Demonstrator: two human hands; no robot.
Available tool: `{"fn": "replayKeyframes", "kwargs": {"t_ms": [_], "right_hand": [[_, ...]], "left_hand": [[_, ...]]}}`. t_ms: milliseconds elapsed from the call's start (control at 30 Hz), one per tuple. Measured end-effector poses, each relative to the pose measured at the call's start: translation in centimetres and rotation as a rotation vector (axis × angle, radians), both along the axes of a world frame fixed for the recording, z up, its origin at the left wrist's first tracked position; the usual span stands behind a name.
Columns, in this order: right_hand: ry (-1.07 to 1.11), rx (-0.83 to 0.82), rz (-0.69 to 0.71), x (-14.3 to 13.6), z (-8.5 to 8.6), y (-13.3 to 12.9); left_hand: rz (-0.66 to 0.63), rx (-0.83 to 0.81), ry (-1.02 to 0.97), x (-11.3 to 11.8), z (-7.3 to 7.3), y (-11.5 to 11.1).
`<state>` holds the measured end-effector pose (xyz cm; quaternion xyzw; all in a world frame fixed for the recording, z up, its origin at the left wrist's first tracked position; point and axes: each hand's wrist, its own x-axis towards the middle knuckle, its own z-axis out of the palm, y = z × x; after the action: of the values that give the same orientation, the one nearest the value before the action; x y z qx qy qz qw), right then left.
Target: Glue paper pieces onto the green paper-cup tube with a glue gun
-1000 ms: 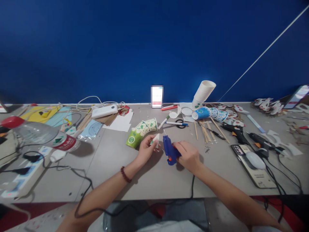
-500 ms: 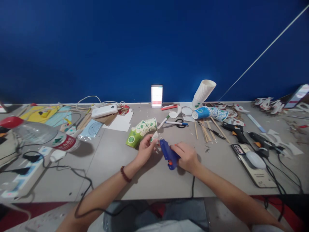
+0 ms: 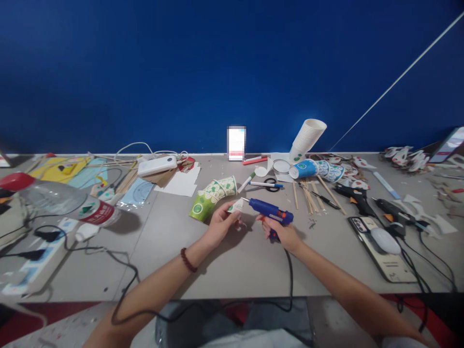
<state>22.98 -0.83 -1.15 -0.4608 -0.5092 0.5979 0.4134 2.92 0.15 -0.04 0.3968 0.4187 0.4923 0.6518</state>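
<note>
My left hand [image 3: 222, 223] pinches a small white paper piece with green print [image 3: 236, 206]. Fingers of my right hand [image 3: 281, 231] wrap round the handle of a blue glue gun [image 3: 270, 210]. Its nozzle points left, at the upper edge of the paper piece; whether they touch I cannot tell. Just behind my left hand, a curved row of green-patterned paper cups [image 3: 213, 195] lies on the table. The glue gun's black cord [image 3: 291, 275] runs down over the table's front edge.
To the left lie a plastic bottle [image 3: 72, 200] and a power strip [image 3: 45, 256]. Behind my hands are markers [image 3: 266, 185] and scissors [image 3: 272, 185]. Blue cups [image 3: 315, 169], a white cup stack [image 3: 308, 137], wooden sticks [image 3: 309, 197], a phone [image 3: 380, 251] and black glue guns [image 3: 357, 197] are on the right.
My right hand has turned the glue gun from steeply upright to nearly level, its nozzle now pointing left. My left hand has tilted the paper piece and stays near the green cups.
</note>
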Motion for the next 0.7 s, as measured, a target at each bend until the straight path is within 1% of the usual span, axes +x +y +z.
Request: {"fn": "replayKeyframes", "kwargs": {"t_ms": [100,200,500,700], "right_hand": [[0.114,-0.045,0.021,-0.15,0.18,0.17],[0.161,-0.068,0.023,-0.2,0.47,0.21],[0.153,-0.097,-0.003,-0.26,0.83,0.17],[0.188,-0.128,-0.003,-0.32,0.53,0.33]], "left_hand": [[0.008,-0.003,0.004,0.1,0.25,-0.03],[0.013,-0.006,-0.006,0.14,0.31,-0.04],[0.002,-0.006,0.001,-0.07,-0.04,-0.05],[0.016,0.003,0.002,0.0,0.14,-0.05]]}}
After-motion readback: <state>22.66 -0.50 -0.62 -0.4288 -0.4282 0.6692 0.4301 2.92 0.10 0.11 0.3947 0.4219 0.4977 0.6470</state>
